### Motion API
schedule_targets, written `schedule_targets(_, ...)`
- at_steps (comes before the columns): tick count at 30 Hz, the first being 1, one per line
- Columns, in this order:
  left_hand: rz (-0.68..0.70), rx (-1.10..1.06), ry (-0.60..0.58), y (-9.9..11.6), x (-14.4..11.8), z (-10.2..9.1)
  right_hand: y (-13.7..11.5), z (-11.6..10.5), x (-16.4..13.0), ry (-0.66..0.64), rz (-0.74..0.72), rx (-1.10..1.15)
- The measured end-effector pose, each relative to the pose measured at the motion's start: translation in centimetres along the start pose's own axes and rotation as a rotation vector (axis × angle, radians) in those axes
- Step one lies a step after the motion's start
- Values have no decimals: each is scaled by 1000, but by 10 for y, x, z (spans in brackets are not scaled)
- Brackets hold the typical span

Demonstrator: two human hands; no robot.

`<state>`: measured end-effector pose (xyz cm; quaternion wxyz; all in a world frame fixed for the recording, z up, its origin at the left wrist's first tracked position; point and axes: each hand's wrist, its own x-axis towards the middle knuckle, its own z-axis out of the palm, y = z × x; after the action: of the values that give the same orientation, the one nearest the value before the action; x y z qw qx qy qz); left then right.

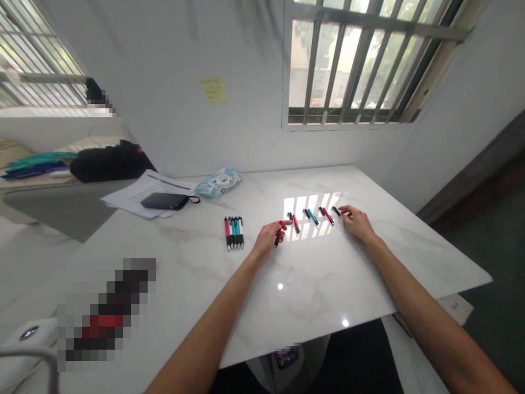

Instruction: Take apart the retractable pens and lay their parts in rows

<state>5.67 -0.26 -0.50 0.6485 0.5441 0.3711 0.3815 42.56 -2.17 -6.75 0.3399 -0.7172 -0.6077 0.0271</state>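
Reaching across the white marble table (311, 284), the left hand (268, 238) has its fingers closed round a red pen (279, 235), which points down at the tabletop just left of a loose row of pens. That row lies in the bright patch of window light: a pink pen (294, 222), a teal pen (312, 216) and another pink one (328, 215), each set a little apart and slanted the same way. The right hand (357, 221) rests at the row's right end, fingertips on a black pen (337, 210); whether it grips or only touches I cannot tell. Further left, a tidy group of pens (234, 232) lies side by side, touching. Near the wall sit papers (141, 198) with a black pouch (164, 201) on top.
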Motion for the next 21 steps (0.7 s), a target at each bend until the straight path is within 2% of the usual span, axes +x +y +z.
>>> schedule_targets(4,-5,6,-5,1,-1,3,-13,0,4,73,-138,-173)
schedule_targets(8,-2,8,-7,2,-2,3,-28,5,2,7,-156,-300)
schedule_targets(12,4,11,-7,3,-1,2,-31,9,-3,-33,-151,-338)
schedule_targets(17,16,-14,6,5,-2,4,-33,4,-2,19,-163,-256)
schedule_targets(21,84,39,51,9,-4,6,-58,-7,-5,105,-217,-41)
